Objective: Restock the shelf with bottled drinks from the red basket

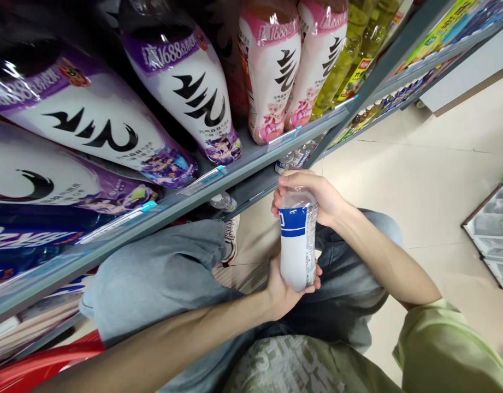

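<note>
A clear plastic drink bottle (299, 240) with a blue and white label is held between both hands, above my bent knees and just off the shelf edge. My left hand (282, 292) cups its lower end, fingers wrapped around the far side. Around the upper end curls my right hand (312, 191), which hides the cap. Small printed text runs down the bottle's right side. Nearest to the hands, on the low shelf, are more small clear bottles (298, 157); another small bottle (223, 202) lies or stands farther left.
Purple-labelled bottles (185, 82), pink-labelled bottles (271, 71) and yellow drink bottles (345, 60) line the shelf above. The grey shelf edge (251, 164) runs diagonally past my knees. A red plastic object (50, 357) sits at lower left, and a dark-edged rack (495, 234) at right.
</note>
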A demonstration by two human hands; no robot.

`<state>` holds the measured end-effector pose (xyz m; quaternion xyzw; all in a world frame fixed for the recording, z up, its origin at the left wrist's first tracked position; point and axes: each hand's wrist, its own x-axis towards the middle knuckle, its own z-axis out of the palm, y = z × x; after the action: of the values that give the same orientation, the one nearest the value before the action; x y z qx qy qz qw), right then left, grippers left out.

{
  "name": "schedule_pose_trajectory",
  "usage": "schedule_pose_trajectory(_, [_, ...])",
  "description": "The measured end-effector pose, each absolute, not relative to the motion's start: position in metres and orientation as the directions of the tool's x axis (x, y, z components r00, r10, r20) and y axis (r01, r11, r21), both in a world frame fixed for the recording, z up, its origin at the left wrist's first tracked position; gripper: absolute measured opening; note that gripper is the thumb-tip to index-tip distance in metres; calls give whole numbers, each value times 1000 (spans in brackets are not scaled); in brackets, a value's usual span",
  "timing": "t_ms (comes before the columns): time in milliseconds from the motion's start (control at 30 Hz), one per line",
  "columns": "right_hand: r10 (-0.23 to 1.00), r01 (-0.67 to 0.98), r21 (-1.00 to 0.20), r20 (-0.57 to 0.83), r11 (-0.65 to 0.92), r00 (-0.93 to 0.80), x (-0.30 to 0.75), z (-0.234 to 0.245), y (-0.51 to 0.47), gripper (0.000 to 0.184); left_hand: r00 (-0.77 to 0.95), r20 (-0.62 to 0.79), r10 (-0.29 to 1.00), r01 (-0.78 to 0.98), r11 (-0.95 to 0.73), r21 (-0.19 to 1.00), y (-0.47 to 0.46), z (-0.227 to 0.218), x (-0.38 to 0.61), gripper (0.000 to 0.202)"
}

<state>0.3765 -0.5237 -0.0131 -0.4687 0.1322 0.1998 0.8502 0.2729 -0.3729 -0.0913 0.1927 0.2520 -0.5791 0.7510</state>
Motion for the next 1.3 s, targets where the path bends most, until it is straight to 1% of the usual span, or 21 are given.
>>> schedule_pose_trajectory(67, [201,-470,-737,-429,486,881,374,-19,-527,28,177,-619,-765,969,247,-28,-373,-94,271,44])
schedule_pose_trajectory(167, [134,-458,-748,-453,480,881,370,-23,-532,27,148,-676,-722,974,224,-27,-378,-89,273,48])
schedule_pose_trajectory(233, [77,-428,-776,-445,463,892,369,-23,-535,25,151,-713,-685,980,200,15,-383,-83,277,50])
schedule_pose_trajectory(267, [46,-407,-796,-434,447,900,368,-22,-536,24,171,-734,-658,980,192,56,-385,-80,279,52])
schedule_pose_trajectory(333, [-29,-360,-840,-406,406,914,368,-21,-538,21,254,-795,-550,965,205,167,-390,-78,285,52])
schedule_pose_trajectory(433, [-162,-298,-886,-373,355,914,371,-26,-538,18,392,-873,-289,904,296,308,-396,-83,295,42])
schedule_pose_trajectory(500, [-238,-272,-897,-365,349,900,373,-33,-536,18,425,-887,-182,866,366,340,-398,-88,300,34])
schedule_pose_trajectory(567, [-290,-260,-894,-375,366,880,375,-40,-534,18,422,-891,-165,854,401,330,-398,-89,304,32])
schedule_pose_trajectory(633, [-300,-259,-878,-394,402,869,376,-44,-532,18,399,-899,-182,863,407,301,-397,-86,305,33])
schedule_pose_trajectory(700, [-256,-265,-857,-403,441,879,375,-43,-532,18,376,-894,-245,881,393,263,-395,-80,303,35])
schedule_pose_trajectory(733, [-211,-269,-847,-398,459,893,374,-42,-532,18,360,-884,-300,895,378,237,-394,-78,301,37])
schedule_pose_trajectory(800, [-85,-288,-821,-375,493,923,371,-38,-535,18,310,-832,-461,932,319,170,-390,-74,297,44])
schedule_pose_trajectory(867, [67,-323,-770,-345,550,936,368,-34,-537,18,235,-701,-673,968,224,110,-386,-73,294,53])
schedule_pose_trajectory(933, [176,-345,-697,-305,628,936,365,-33,-537,17,138,-484,-864,990,116,75,-382,-73,291,60])
schedule_pose_trajectory(1000, [212,-338,-640,-268,690,940,363,-34,-535,16,63,-280,-958,997,48,60,-379,-74,289,62])
schedule_pose_trajectory(1033, [214,-333,-627,-260,704,941,362,-34,-533,15,52,-228,-972,998,41,55,-378,-74,288,60])
schedule_pose_trajectory(1067, [216,-336,-625,-262,704,940,363,-35,-531,15,63,-213,-975,997,53,53,-377,-74,287,58])
schedule_pose_trajectory(1100, [220,-349,-632,-275,692,936,363,-36,-528,15,92,-230,-969,995,80,57,-377,-74,287,56])
schedule_pose_trajectory(1200, [223,-438,-656,-388,615,894,368,-38,-523,22,192,-385,-903,981,168,94,-378,-72,288,58])
schedule_pose_trajectory(1233, [201,-472,-655,-446,590,872,370,-39,-522,24,216,-454,-865,976,187,107,-380,-72,288,61])
schedule_pose_trajectory(1300, [115,-526,-644,-567,556,816,372,-44,-521,23,241,-607,-757,970,203,133,-383,-70,290,69])
